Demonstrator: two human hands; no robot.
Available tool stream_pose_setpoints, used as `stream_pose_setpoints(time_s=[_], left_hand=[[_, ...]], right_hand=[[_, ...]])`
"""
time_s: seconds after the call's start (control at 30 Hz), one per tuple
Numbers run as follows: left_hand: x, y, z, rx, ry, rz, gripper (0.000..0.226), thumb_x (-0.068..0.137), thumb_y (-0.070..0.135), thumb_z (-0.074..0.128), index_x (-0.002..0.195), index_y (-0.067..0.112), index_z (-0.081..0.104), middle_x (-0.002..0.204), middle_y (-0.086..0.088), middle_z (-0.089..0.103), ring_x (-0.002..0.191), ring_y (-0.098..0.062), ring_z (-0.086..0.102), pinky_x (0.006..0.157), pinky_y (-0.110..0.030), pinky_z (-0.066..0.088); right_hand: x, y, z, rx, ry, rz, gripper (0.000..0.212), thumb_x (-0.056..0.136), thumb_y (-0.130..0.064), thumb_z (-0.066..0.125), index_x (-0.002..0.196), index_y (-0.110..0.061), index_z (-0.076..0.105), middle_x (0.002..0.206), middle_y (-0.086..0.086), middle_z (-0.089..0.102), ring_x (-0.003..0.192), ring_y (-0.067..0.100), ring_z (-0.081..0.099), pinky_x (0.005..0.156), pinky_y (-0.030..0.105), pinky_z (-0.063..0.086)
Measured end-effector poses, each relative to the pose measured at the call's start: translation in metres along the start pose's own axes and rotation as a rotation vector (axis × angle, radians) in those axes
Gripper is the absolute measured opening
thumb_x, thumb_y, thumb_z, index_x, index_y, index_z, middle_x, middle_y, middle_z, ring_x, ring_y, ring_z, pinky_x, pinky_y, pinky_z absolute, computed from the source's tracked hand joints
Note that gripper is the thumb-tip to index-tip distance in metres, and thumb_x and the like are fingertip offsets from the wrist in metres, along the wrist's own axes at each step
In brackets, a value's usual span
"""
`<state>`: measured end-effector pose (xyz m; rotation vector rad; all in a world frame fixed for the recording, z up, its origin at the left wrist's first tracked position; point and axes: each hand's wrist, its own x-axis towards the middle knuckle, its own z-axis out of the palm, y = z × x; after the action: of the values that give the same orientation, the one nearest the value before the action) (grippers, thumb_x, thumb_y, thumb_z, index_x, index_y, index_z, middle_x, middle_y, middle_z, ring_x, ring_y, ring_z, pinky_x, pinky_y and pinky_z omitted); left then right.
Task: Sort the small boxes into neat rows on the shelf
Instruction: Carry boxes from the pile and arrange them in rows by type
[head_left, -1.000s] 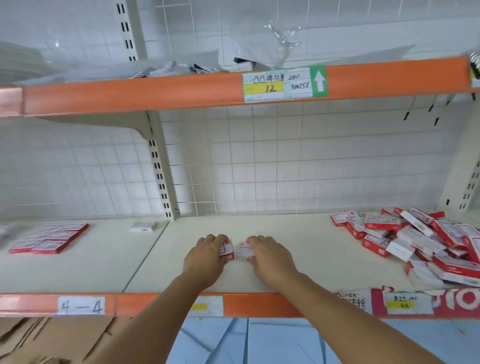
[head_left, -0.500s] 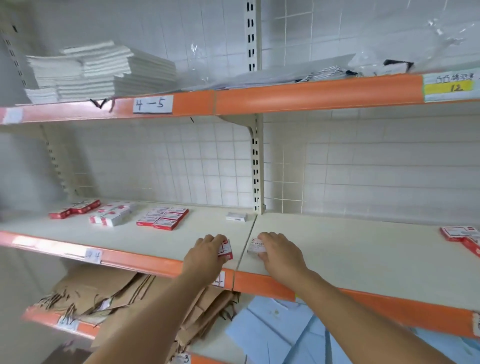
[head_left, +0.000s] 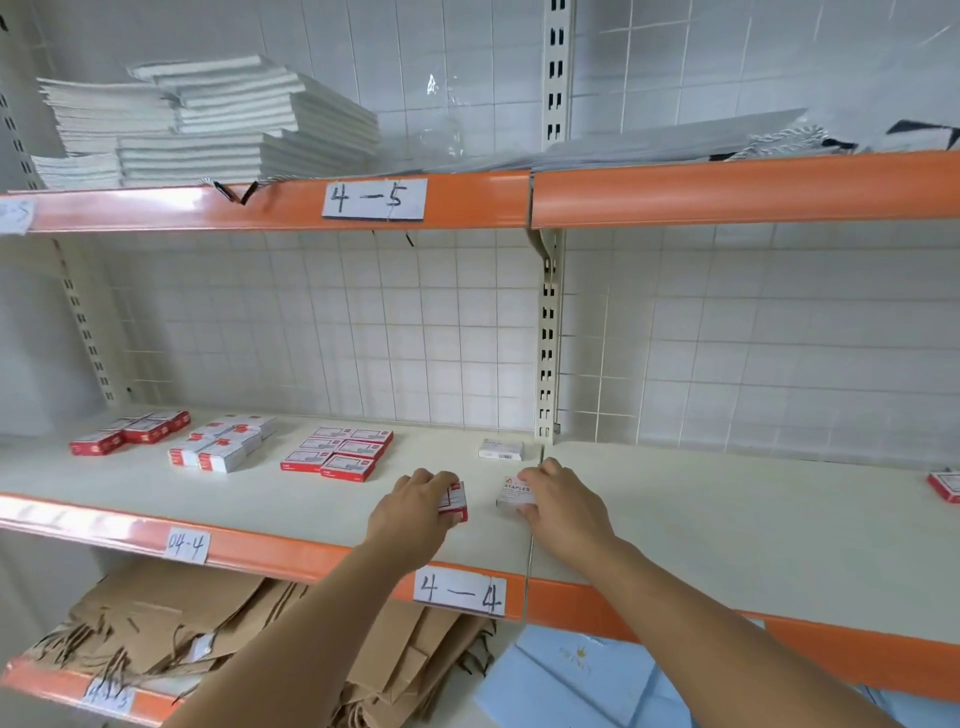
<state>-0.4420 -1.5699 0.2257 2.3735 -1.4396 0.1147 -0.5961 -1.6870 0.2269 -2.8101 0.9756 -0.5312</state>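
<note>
- The left hand (head_left: 415, 512) grips a red-and-white box (head_left: 453, 501) on the cream shelf (head_left: 291, 499)
- The right hand (head_left: 558, 501) holds a white box marked STAPLES (head_left: 514, 491) just beside the seam between two shelf boards
- The two held boxes lie near each other, apart
- Behind them, three groups of small boxes sit in rows: a red group (head_left: 130, 432) far left, a whiter group (head_left: 223, 441), and a red six-box block (head_left: 337, 451)
- A lone white box (head_left: 501, 449) lies near the upright
- The orange shelf edge carries a label reading 4—4 (head_left: 460, 595)
</note>
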Motion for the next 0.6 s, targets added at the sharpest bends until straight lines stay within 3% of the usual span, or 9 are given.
stream_pose_setpoints(time_s=[0.3, 0.43, 0.5, 0.6], left_hand=[[0.034, -0.012, 0.024, 0.047, -0.158, 0.059, 0.042, 0.092, 0.037, 0.053, 0.133, 0.033, 0.041, 0.123, 0.004, 0.050, 0.114, -0.017, 0.046, 0.087, -0.032, 0.043], [0.050, -0.024, 0.024, -0.021, -0.219, 0.039, 0.055, 0.083, 0.059, 0.056, 0.131, 0.036, 0.043, 0.122, 0.008, 0.051, 0.115, -0.015, 0.047, 0.085, -0.031, 0.043], [0.059, -0.028, 0.023, -0.089, -0.192, 0.027, 0.059, 0.082, 0.067, 0.052, 0.131, 0.035, 0.044, 0.122, 0.010, 0.051, 0.114, -0.012, 0.048, 0.082, -0.030, 0.042], [0.075, -0.031, 0.023, -0.121, -0.087, 0.064, 0.048, 0.090, 0.055, 0.049, 0.133, 0.033, 0.043, 0.124, 0.009, 0.053, 0.113, -0.011, 0.049, 0.080, -0.030, 0.046]], right_hand=[[0.044, 0.008, 0.020, 0.002, 0.001, 0.025, 0.040, 0.097, -0.029, 0.048, 0.135, -0.016, 0.043, 0.131, 0.001, 0.041, 0.117, 0.020, 0.045, 0.082, 0.033, 0.046], [0.057, 0.009, 0.028, 0.003, -0.010, 0.034, 0.040, 0.096, -0.029, 0.049, 0.134, -0.016, 0.045, 0.130, 0.001, 0.043, 0.117, 0.021, 0.045, 0.082, 0.033, 0.046], [0.064, 0.008, 0.031, 0.002, -0.014, 0.041, 0.039, 0.096, -0.029, 0.049, 0.133, -0.017, 0.045, 0.129, 0.000, 0.043, 0.117, 0.020, 0.044, 0.081, 0.033, 0.045], [0.076, 0.005, 0.035, 0.029, -0.015, 0.060, 0.040, 0.096, -0.028, 0.051, 0.134, -0.019, 0.044, 0.129, -0.001, 0.043, 0.118, 0.019, 0.044, 0.082, 0.034, 0.045]])
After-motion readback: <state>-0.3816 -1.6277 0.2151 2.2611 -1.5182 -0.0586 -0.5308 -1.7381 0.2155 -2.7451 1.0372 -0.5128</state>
